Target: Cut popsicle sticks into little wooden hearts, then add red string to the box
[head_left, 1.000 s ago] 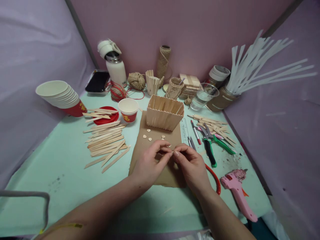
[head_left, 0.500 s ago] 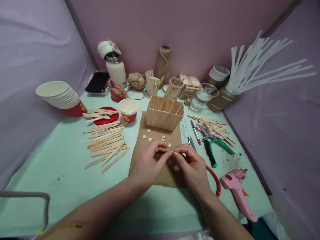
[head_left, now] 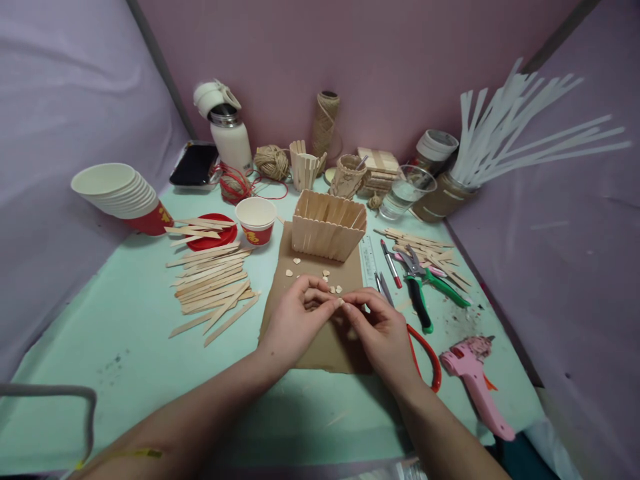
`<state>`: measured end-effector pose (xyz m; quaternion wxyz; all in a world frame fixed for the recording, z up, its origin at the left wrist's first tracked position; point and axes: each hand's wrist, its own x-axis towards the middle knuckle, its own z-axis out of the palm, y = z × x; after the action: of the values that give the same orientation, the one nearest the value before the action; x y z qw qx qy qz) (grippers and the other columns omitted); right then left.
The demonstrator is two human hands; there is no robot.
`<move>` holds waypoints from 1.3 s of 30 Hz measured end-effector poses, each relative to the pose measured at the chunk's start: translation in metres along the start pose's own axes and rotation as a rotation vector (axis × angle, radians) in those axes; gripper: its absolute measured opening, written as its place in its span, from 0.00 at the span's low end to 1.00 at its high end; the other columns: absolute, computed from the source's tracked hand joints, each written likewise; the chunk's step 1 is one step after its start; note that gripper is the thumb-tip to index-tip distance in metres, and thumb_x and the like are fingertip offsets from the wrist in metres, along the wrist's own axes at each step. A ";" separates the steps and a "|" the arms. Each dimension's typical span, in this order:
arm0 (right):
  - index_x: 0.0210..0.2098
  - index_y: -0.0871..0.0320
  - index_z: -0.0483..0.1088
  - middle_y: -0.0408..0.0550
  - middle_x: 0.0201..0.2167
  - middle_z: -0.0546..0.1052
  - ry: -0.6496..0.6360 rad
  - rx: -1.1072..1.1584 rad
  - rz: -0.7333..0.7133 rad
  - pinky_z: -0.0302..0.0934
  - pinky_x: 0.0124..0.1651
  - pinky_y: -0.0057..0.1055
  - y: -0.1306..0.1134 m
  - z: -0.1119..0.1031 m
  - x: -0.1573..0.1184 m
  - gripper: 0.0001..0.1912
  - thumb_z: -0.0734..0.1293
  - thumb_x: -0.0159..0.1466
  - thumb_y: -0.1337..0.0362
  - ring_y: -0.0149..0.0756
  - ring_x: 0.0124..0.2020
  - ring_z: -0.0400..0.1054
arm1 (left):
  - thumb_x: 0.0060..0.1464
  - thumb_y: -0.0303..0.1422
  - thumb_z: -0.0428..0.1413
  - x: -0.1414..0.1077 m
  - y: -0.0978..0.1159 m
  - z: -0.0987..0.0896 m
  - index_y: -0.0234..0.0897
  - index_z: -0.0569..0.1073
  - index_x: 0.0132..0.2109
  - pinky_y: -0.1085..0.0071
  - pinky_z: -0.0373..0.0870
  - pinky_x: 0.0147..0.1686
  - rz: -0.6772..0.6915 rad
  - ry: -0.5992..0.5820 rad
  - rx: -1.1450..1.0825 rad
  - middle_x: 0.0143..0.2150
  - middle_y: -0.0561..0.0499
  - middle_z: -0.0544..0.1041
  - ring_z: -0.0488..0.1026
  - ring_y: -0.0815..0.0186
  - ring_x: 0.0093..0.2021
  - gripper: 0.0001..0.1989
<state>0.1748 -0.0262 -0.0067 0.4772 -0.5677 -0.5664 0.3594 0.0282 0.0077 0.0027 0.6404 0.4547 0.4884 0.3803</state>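
Note:
My left hand (head_left: 303, 320) and my right hand (head_left: 377, 327) meet fingertip to fingertip above a brown cardboard sheet (head_left: 320, 353). Both are pinched closed around something tiny and pale, mostly hidden between the fingertips. Just beyond the fingers, several small heart-shaped wooden pieces (head_left: 289, 273) lie scattered on the cardboard. A box made of wooden sticks (head_left: 327, 233) stands at the sheet's far end. Red-handled scissors (head_left: 433, 363) lie partly under my right hand.
Wooden sticks (head_left: 215, 283) and paper cups (head_left: 256, 220) are at the left. Pliers (head_left: 420, 300), a marker (head_left: 391, 264), a ruler (head_left: 369, 260) and a pink glue gun (head_left: 477, 387) lie at the right. Twine (head_left: 273, 162), a bottle (head_left: 231, 143) and a water cup (head_left: 403, 197) line the back.
My left hand has shifted slightly left and away from me, and both hands' fingertips have moved a little left. Another small piece now shows beyond the fingers.

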 end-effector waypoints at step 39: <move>0.36 0.54 0.75 0.46 0.34 0.74 -0.011 -0.047 -0.021 0.63 0.39 0.33 0.001 0.001 0.000 0.04 0.67 0.63 0.64 0.36 0.37 0.69 | 0.44 0.32 0.64 0.005 -0.002 0.002 0.34 0.72 0.33 0.73 0.66 0.36 -0.088 -0.004 -0.187 0.32 0.52 0.76 0.72 0.70 0.34 0.10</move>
<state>0.1744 -0.0257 -0.0078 0.4643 -0.5709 -0.5832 0.3440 0.0313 0.0111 -0.0004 0.6971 0.3717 0.4692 0.3947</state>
